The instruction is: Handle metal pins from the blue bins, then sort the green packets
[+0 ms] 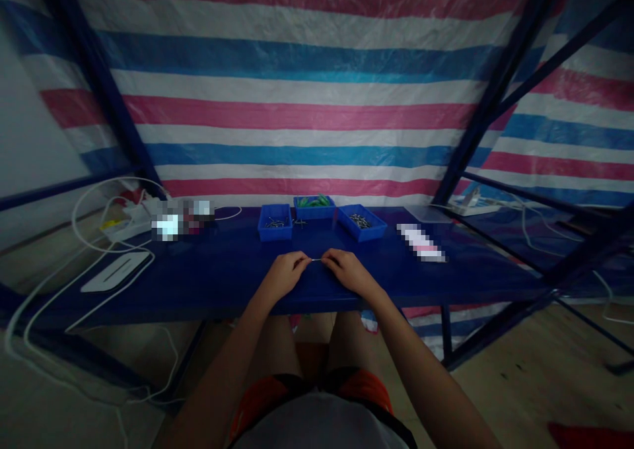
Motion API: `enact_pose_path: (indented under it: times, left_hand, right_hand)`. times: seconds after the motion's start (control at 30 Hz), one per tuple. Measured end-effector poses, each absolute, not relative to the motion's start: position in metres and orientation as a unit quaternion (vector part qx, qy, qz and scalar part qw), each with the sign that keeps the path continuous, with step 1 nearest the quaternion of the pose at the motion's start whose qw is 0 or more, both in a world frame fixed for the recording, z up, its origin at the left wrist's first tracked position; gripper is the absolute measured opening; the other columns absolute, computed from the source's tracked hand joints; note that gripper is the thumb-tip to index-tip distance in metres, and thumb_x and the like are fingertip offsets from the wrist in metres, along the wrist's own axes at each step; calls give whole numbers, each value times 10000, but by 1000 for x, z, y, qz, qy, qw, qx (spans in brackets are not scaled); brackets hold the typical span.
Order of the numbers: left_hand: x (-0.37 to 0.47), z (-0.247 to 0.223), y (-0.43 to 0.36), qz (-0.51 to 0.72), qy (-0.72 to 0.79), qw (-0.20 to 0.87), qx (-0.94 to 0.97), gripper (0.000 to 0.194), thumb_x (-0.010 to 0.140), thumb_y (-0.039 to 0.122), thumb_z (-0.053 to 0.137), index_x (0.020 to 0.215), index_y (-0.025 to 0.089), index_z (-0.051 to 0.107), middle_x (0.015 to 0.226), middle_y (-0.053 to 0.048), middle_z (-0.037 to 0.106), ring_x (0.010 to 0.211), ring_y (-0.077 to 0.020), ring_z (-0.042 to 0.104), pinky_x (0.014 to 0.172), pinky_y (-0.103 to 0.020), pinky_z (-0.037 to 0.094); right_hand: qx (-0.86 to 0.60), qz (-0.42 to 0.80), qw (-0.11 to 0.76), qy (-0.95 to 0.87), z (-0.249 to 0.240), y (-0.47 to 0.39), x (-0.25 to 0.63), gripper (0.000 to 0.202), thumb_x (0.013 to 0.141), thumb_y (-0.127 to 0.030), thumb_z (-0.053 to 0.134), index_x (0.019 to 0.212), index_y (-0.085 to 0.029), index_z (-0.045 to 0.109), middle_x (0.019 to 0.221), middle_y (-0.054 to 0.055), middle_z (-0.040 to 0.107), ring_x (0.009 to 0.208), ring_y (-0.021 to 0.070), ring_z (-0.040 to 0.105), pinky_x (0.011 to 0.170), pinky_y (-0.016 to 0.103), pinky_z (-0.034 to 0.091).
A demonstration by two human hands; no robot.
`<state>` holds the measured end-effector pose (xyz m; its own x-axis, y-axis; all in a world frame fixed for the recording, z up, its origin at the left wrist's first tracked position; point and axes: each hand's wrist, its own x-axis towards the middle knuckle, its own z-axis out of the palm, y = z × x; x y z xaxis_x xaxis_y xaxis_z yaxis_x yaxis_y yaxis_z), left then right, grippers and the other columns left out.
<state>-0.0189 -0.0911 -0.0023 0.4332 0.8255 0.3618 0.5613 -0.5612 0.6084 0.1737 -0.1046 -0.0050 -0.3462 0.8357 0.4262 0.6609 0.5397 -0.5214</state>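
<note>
A small thin metallic piece spans the gap between my two hands, above the blue table. My left hand pinches its left end, and my right hand pinches the right end. Beyond the hands stand three blue bins: the left bin holds a few small metal pieces, the middle bin holds green pieces, and the right bin holds many small metal pieces. Several loose metal pieces lie between the left and right bins.
A white flat device and white cables lie at the left, beside a power strip. A blurred pink-and-white item is at the right. Blue metal posts rise before a striped sheet.
</note>
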Motion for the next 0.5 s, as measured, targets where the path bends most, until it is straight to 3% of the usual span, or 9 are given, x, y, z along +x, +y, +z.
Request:
enact_pose_path:
  times: [0.27, 0.5]
  left_hand:
    - [-18, -3, -89, 320, 429, 198, 821, 307, 900, 314, 366, 708, 176, 561, 676, 0, 603, 646, -136, 566, 630, -235, 383]
    - [-17, -5, -87, 331, 417, 198, 823, 104, 846, 209, 475, 826, 186, 574, 788, 0, 612, 725, -134, 572, 688, -236, 414]
  right_hand:
    - [-456, 148, 335, -811, -2, -108, 172, 214, 920, -239, 402, 768, -185, 543, 697, -10, 576, 656, 118, 551, 661, 224, 378]
    - [-455, 144, 351, -806, -4, -107, 173, 92, 859, -196, 494, 800, -180, 563, 750, -1, 594, 685, 125, 546, 654, 229, 380]
